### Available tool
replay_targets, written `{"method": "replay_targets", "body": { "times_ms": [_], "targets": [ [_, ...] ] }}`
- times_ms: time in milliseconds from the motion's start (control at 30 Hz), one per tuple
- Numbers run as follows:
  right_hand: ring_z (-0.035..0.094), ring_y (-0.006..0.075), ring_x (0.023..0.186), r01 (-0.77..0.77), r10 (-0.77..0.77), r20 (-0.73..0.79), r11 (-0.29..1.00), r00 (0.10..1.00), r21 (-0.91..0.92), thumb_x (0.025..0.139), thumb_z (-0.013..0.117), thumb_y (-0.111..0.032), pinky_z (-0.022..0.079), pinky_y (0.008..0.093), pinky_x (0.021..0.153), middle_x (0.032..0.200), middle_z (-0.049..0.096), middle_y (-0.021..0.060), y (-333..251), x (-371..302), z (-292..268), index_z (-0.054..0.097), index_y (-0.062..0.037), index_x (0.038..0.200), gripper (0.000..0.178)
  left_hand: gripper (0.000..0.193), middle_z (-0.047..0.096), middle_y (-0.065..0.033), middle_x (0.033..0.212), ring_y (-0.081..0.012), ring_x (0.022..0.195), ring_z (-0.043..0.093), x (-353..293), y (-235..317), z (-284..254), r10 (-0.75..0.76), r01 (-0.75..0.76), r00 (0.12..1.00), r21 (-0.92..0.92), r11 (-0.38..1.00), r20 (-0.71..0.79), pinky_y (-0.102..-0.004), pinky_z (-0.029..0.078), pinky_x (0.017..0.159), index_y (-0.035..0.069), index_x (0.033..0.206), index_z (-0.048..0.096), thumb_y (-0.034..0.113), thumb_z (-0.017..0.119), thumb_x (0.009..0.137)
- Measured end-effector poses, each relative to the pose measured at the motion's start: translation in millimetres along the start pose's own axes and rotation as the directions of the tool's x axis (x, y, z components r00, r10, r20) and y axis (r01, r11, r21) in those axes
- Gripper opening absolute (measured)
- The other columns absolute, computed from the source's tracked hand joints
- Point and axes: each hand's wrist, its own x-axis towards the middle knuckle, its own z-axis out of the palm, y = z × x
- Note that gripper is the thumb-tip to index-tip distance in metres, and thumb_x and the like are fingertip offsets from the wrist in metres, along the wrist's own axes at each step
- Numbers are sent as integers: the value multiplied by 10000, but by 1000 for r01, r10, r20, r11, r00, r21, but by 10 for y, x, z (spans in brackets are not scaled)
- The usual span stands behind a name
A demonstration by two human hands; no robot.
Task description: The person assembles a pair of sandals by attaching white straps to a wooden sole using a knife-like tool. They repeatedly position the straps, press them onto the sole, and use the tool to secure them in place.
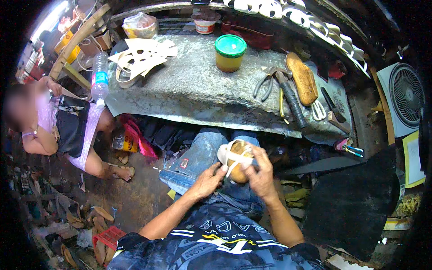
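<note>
Above the white-lettered shirt [225, 238], the sandal [236, 163] is over the jeans [195, 153]; the left hand [210, 181] has fingers closed at its edge, the right hand [261, 175] pinches its strap [241, 159]. At the bench [189, 90], one bottle [99, 86] carries a blue label [99, 78].

Grey workbench [189, 74], white cutouts [135, 48], green-lidded tub [230, 56], pliers [269, 88], hammer [291, 100].

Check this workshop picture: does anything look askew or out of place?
The clear plastic bottle with a blue label, by the left end of the long grey workbench, looks odd: its white cap points down the picture, so it may be lying or inverted.
</note>
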Motion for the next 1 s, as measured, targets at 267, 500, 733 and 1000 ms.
{"method": "replay_targets", "body": {
  "times_ms": [267,500,733,1000],
  "targets": [
    [624,284,1288,40,-68,147,982,987,184,983,795,-450,536,395,1058,1480,594,175,328,115,-113,588,37,1489,733,710,662,-156,1393,-311,1333,617,349,608,-157,835,-836,548,9,548,42,-451,478,1148,55,1367,698,381,953,790],
    [663,244,1191,-3,-10,46,957,999,291,962,755,-617,575,378,936,1349,674,144,463,119,-20,630,22,1398,784,566,609,-104,1246,-278,1318,587,707,671,-118,821,-799,549,-188,571,156,-441,460,1140,50,1166,677,448,918,844],
    [693,253,1090,57,-40,-73,966,997,251,1037,640,-629,544,390,958,1168,716,156,464,111,44,668,12,1283,687,375,633,-82,1054,-212,1031,632,638,667,169,868,-874,485,-83,478,-107,-374,519,937,31,1014,669,332,869,918],
    [569,168,763,-136,175,-161,965,971,224,1120,587,-314,495,389,690,822,641,114,571,167,282,648,19,953,378,338,586,-108,718,-168,743,579,643,626,311,795,-739,575,292,606,-194,-377,462,659,-14,775,607,189,752,1003]
  ]
}}
